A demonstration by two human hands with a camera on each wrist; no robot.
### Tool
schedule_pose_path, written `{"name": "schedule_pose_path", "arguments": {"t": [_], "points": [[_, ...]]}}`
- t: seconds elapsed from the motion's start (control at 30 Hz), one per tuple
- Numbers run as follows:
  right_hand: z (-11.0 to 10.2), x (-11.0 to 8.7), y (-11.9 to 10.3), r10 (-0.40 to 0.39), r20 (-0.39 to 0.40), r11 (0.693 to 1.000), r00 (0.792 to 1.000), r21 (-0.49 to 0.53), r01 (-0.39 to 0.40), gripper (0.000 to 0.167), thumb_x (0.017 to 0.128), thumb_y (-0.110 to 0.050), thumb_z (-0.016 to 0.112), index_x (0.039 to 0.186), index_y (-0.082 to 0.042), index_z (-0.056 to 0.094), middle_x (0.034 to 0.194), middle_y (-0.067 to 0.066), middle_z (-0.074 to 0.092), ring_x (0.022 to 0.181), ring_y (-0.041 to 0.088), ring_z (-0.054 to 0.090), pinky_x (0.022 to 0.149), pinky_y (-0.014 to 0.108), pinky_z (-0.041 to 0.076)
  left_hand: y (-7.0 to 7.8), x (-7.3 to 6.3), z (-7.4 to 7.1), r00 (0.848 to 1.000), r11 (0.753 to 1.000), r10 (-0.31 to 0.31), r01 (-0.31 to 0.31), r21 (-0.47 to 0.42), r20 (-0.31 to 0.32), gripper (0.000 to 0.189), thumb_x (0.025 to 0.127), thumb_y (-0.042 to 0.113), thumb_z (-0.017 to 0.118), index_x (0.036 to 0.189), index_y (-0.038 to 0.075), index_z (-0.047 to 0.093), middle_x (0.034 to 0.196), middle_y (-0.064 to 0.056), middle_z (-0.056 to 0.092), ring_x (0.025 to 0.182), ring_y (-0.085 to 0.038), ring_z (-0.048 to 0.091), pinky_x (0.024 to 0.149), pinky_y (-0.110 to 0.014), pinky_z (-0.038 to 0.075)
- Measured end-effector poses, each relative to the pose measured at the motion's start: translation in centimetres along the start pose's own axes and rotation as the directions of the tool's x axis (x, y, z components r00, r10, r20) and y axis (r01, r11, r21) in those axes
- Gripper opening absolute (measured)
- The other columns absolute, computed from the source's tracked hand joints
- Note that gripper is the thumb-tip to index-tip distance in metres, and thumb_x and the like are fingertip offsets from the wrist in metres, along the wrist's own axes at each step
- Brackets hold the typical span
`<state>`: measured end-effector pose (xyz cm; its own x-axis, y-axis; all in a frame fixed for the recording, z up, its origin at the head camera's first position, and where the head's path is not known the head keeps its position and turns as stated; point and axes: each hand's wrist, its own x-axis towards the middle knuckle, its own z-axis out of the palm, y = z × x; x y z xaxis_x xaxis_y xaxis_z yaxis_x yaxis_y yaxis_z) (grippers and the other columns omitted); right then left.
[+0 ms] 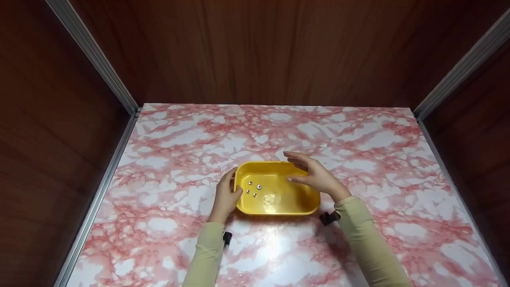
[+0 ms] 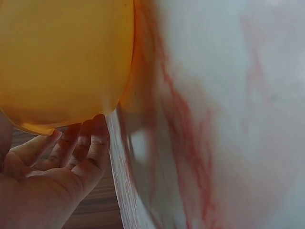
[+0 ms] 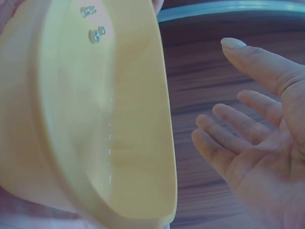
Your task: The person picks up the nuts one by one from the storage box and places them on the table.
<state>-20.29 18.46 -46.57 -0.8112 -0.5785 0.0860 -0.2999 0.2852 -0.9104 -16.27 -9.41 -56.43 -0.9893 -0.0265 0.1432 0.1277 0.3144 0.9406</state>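
Observation:
A yellow plastic tub (image 1: 279, 205) with rounded corners stands on the table. Several small shiny metal nuts (image 1: 255, 195) lie loose on its floor near the left end; the right wrist view shows nuts (image 3: 94, 36) too. My left hand (image 1: 227, 198) grips the tub's left end, thumb at the rim and fingers along the outside wall. In the left wrist view those fingers (image 2: 95, 148) meet the tub's edge. Over the tub's right end, my right hand (image 1: 316, 175) is spread, thumb apart from the fingers, holding nothing. The right wrist view shows a gap between its fingertips and the tub.
The tabletop (image 1: 179, 159) has a red and white marbled pattern. Dark wood panels (image 1: 255, 52) enclose it at the back and both sides, with metal strips (image 1: 99, 63) at the corners. A black wrist device (image 1: 330, 218) sits by the right sleeve.

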Motion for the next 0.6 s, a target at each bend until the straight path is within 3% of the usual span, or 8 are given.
{"name": "schedule_pose_path", "arguments": {"t": [0.17,0.33,0.6], "points": [[-0.1,0.9,2.3,-0.021,0.008,1.0,1.0,0.008,0.021,0.066,0.083,0.0,0.07,0.143,-0.001,0.041,0.145,0.016,0.041,0.133,0.034,0.038,0.11,0.045,0.029,0.0,0.0,0.0,1.0,1.0,-0.003,0.003,0.001,-0.001,0.063,0.079,-0.013,0.056,0.139,-0.003,0.043,0.128,-0.023,0.051,0.103,-0.036,0.058,0.086,-0.032,0.052],[0.0,1.3,2.5,-0.025,0.027,1.0,0.999,-0.014,0.025,0.063,0.084,-0.01,0.072,0.141,-0.005,0.045,0.143,0.011,0.045,0.131,0.031,0.04,0.109,0.042,0.031,-0.1,0.0,0.0,1.0,1.0,0.029,-0.029,0.007,-0.012,0.061,0.078,-0.014,0.055,0.138,-0.005,0.044,0.122,-0.024,0.053,0.099,-0.036,0.058,0.083,-0.035,0.053],[0.4,1.9,2.9,0.018,0.045,0.999,0.999,-0.035,-0.017,0.059,0.085,-0.008,0.071,0.139,-0.009,0.049,0.141,0.003,0.048,0.13,0.025,0.043,0.108,0.038,0.032,0.0,0.0,0.0,0.999,0.999,0.04,-0.04,0.017,-0.011,0.062,0.078,-0.013,0.055,0.138,-0.004,0.045,0.121,-0.023,0.053,0.099,-0.035,0.059,0.083,-0.035,0.053]]}}
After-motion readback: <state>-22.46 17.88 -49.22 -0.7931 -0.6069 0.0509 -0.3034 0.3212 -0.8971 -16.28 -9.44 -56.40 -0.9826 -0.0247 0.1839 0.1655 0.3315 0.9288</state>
